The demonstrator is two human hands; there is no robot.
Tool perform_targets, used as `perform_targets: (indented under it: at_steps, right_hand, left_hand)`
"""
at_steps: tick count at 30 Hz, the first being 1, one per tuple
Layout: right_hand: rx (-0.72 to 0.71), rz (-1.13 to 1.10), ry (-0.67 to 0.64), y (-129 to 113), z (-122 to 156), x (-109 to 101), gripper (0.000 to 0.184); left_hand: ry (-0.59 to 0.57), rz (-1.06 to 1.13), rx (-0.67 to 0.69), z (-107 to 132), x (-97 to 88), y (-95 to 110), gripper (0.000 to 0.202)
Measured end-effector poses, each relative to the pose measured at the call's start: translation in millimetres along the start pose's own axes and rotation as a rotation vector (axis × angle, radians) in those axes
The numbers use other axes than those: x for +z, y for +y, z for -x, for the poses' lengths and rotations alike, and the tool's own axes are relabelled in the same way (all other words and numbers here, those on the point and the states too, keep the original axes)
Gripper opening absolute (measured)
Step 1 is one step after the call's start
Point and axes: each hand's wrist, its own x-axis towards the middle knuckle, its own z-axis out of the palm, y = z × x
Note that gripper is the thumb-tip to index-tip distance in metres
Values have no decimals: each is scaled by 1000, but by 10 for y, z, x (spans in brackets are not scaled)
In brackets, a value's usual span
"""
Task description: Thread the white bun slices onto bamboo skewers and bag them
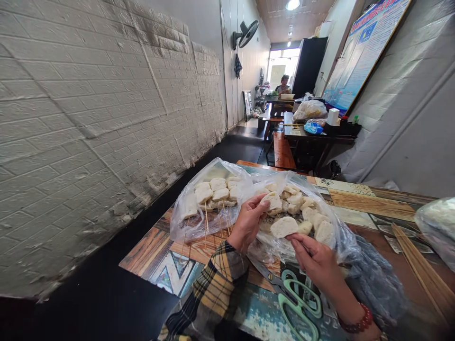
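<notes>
My left hand [249, 220] pinches a white, porous bun slice [272, 202] between thumb and fingers. Another bun slice [284, 227], cut face up, is gripped at its lower right edge by my right hand [314, 258]. Both are above an opened clear plastic bag [334, 208] full of loose bun pieces [313, 215]. To the left, a second clear bag [185, 227] holds bun slices on wooden skewers [205, 222], whose ends stick out toward me. Scissors with green handles [298, 303] lie below my hands, their blades partly under the bag.
A bundle of bare bamboo skewers [423, 265] lies at the right, beside another plastic bag [439, 227]. The patterned wooden table [142, 253] ends at the left. Farther back are a bench [283, 150], a second table with bags [309, 111] and a seated person [283, 86].
</notes>
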Motion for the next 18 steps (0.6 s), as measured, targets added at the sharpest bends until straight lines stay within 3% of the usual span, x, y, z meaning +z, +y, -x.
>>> perform_targets:
  at_steps: [11,18]
  right_hand:
    - [-2,3,31,-32,12,13,43]
    - [-18,17,64,25,21,51,42]
  left_hand:
    - [-8,-11,-25,22,14,-69,43]
    - [-3,-72,35,42,46,-79,40]
